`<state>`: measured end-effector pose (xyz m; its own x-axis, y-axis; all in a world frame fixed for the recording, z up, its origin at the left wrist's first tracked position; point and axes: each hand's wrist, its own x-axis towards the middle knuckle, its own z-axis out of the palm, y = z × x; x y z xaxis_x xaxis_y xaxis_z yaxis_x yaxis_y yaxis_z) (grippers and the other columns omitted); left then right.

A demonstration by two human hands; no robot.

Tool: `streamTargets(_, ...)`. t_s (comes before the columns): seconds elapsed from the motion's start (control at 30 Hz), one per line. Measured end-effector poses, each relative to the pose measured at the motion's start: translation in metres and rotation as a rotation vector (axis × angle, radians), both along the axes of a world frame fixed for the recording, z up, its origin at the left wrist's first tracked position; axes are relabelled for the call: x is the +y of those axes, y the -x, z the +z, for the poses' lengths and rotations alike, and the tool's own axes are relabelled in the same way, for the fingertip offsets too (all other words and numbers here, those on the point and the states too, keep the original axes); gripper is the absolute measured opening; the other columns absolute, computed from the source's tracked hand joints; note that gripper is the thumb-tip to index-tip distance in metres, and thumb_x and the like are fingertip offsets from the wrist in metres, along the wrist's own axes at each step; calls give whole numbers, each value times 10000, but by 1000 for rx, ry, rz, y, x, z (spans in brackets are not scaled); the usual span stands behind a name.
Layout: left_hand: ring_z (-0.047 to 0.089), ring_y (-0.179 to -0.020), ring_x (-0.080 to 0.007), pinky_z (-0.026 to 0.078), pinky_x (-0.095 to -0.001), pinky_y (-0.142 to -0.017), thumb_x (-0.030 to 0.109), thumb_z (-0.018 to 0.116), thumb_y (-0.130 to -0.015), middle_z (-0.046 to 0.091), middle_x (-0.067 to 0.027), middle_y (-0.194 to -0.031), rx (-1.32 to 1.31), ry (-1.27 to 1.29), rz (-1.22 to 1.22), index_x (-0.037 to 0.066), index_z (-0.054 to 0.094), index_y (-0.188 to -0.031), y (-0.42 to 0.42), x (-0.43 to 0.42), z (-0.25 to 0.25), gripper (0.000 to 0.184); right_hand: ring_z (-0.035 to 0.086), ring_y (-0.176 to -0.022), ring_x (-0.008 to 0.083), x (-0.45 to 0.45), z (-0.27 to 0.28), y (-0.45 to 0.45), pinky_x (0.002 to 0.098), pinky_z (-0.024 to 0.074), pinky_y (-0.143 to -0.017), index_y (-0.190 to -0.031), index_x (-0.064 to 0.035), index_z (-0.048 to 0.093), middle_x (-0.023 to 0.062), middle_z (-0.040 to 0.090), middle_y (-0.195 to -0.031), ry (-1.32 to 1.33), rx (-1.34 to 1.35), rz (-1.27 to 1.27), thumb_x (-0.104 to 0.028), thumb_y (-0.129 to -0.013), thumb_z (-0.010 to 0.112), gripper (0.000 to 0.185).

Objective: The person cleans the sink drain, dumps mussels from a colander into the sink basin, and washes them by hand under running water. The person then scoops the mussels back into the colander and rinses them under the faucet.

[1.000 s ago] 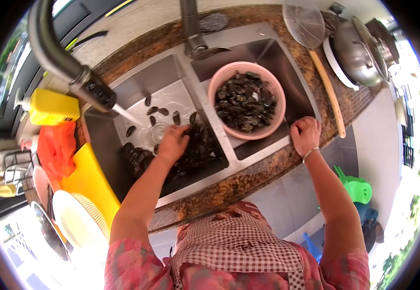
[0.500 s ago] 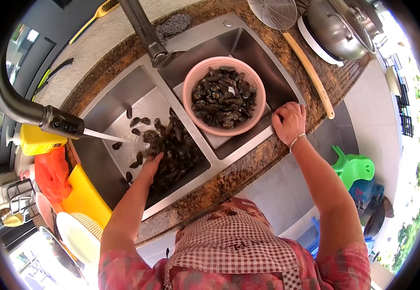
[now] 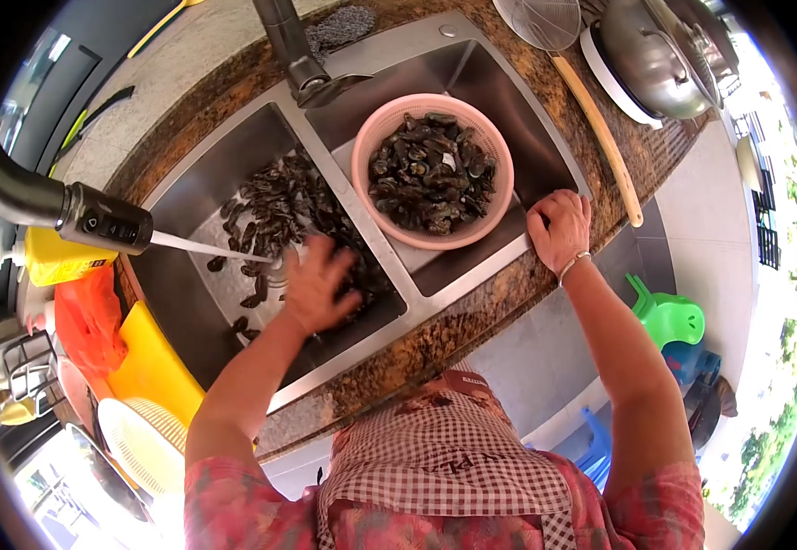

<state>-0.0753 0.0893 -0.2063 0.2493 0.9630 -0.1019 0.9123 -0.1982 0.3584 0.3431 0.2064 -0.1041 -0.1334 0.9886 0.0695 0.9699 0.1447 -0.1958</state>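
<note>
Dark mussels (image 3: pixel 279 197) lie spread over the left basin (image 3: pixel 178 307) of the steel sink. My left hand (image 3: pixel 318 286) is just above or among them, its fingers spread and blurred by motion, with nothing seen in its grasp. Beside it, a stream of water (image 3: pixel 206 248) runs from the black faucet (image 3: pixel 105 220) onto the shells. More mussels (image 3: pixel 430 174) fill a pink plastic colander (image 3: pixel 364 137) in the right basin (image 3: pixel 527 119). At that basin's front right corner, my right hand (image 3: pixel 560 225) has its fingers curled over the sink edge (image 3: pixel 508 258).
A second spout (image 3: pixel 296 55) rises behind the sink's divider. On the right counter lie a wooden-handled strainer (image 3: pixel 600 137) and a metal pot (image 3: pixel 650 60). Left of the sink are a yellow bottle (image 3: pixel 59 257), a red bag (image 3: pixel 87 316) and a yellow board (image 3: pixel 155 362).
My left hand has lifted from the mussel pile, moved right and spread its fingers. Mussels have shifted toward the back of the left basin. The right hand keeps its place.
</note>
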Motion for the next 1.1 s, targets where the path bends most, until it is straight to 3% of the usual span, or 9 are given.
streamTargets(0.1,185,-1526,-402,128,-771,-1139,526,739,-805,295,-191,-1597,64,117,-254,274,492,-1442,-7,5,-8,729,534,-1214,293,2,0,-1,571,260,-1174,-850,-92,757,62,679,-1024,-8,-14,0,-269,-832,608,232)
streamTargets(0.27,170,-1536,-380,148,-777,-1124,523,709,-823,266,-109,-1640,286,97,168,341,545,-1412,44,55,-25,638,535,-1214,293,3,2,2,564,265,-1174,-848,-92,755,59,682,-1021,7,-12,6,-264,-833,610,224)
streamTargets(0.57,497,-1258,-479,489,-563,-990,448,657,-910,286,-223,-1544,294,248,875,257,513,-1433,113,-27,-44,576,553,-1193,281,2,-1,0,562,280,-1164,-840,-104,749,51,684,-1006,-26,-23,8,-259,-839,622,201)
streamTargets(0.73,631,-1048,-418,549,-510,-895,288,680,-885,493,-231,-1302,143,384,213,221,585,-1278,75,-68,-32,410,561,-1181,280,4,-6,-2,552,297,-1149,-827,-108,745,62,684,-1013,-37,-45,42,-257,-836,623,193)
streamTargets(0.8,622,-1082,-425,536,-484,-921,344,718,-860,486,-247,-1378,66,418,56,191,615,-1242,34,-44,-10,424,547,-1206,289,3,-7,-1,560,277,-1165,-848,-101,742,70,678,-1041,-9,-35,31,-264,-848,613,208)
streamTargets(0.83,532,-1257,-425,451,-545,-1040,425,730,-843,489,-236,-1384,-15,348,-3,164,619,-1229,25,-35,-24,478,543,-1213,292,3,-7,-1,562,271,-1170,-856,-99,741,72,676,-1048,-9,-40,31,-265,-851,611,211)
streamTargets(0.93,358,-1433,-412,284,-638,-1146,492,734,-826,451,-238,-1442,10,-74,-208,137,618,-1222,-4,2,-23,546,529,-1235,301,3,-5,-1,571,253,-1181,-877,-93,738,78,668,-1073,17,-59,25,-269,-860,605,221)
streamTargets(1.0,192,-1529,-371,127,-731,-1158,553,727,-808,394,-204,-1519,-28,-86,-195,127,605,-1277,-5,35,-49,645,532,-1230,302,4,-5,-1,572,258,-1175,-873,-92,735,79,668,-1073,13,-58,31,-272,-862,603,223)
streamTargets(1.1,155,-1542,-347,109,-786,-1126,581,698,-820,339,-132,-1590,221,-13,7,191,571,-1377,13,88,-42,692,534,-1224,302,5,-6,-4,570,265,-1167,-857,-92,725,79,667,-1071,16,-44,63,-274,-864,601,220)
